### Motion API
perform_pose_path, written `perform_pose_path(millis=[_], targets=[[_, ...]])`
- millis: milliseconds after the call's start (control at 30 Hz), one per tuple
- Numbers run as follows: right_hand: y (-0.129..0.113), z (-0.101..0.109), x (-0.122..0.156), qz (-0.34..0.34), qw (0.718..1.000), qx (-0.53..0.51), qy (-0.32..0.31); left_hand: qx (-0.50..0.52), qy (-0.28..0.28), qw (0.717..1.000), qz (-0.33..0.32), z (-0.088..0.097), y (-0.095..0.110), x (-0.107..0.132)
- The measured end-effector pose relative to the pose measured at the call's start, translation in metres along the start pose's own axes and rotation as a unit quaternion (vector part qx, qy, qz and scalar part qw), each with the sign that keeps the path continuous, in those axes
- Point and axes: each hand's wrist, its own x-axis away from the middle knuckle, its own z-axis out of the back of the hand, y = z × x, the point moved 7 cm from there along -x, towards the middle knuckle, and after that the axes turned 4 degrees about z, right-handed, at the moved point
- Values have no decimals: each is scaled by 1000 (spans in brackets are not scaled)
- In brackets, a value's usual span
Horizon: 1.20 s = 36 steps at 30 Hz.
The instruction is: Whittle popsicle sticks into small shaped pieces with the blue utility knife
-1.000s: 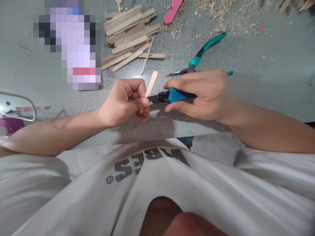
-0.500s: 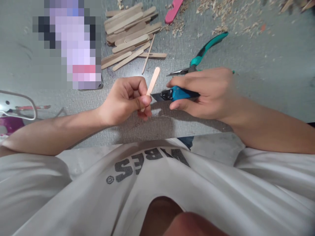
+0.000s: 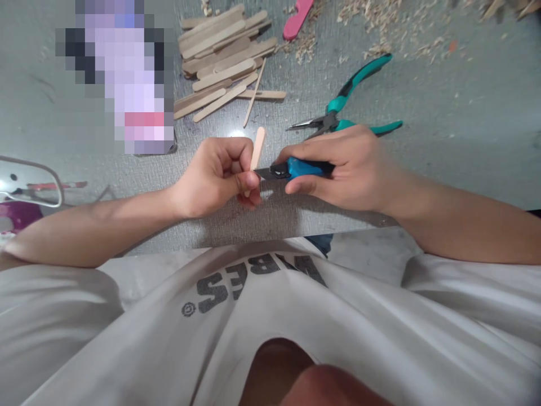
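Between the thumb and fingers of my left hand [image 3: 224,176] is a wooden craft stick [image 3: 259,145], its rounded end pointing up and away from me. The lower part of the stick is hidden by the fingers. My right hand [image 3: 342,169] is closed around a blue and black utility knife [image 3: 302,167]. Its dark blade points left and meets the stick's edge just above my left thumb; whether it has cut in, I cannot tell. Just beyond my right hand lie pliers [image 3: 330,119] with green handles spread apart.
A pile of craft sticks [image 3: 228,48] lies on the grey table [image 3: 253,225] beyond my left hand. Wood shavings [image 3: 372,22] are scattered at the far right near a pink tool [image 3: 297,20]. A blurred-out object [image 3: 135,84] stands at the far left, with a pale cable [image 3: 59,183] nearer.
My right hand and the knife have shifted left and slightly toward me. The craft stick has turned more upright and dropped a little in my left hand. More of the pliers shows.
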Motion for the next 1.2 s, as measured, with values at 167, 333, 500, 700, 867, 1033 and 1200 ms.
perform_pose_path(millis=[167, 333, 500, 700, 867, 1033, 1200], targets=[[0, 3, 2, -3, 997, 64, 43, 41, 4, 999, -10, 3, -4, -2], [2, 8, 8, 11, 982, 162, 93, 72, 13, 997, -16, 6, -6, -2], [4, 8, 7, 1, 987, 145, 71, 59, 27, 998, -4, 7, -5, -1], [4, 6, 6, 13, 991, 114, 74, 58, 20, 998, -7, 5, -3, -3], [4, 9, 8, 7, 984, 148, 94, 45, 35, 998, -7, 5, 0, -3], [4, 8, 7, -15, 989, 135, 63, 46, 36, 998, -10, 7, -1, -3], [2, 9, 7, 0, 987, 141, 76, 74, 26, 997, -5, 6, -2, -3]])
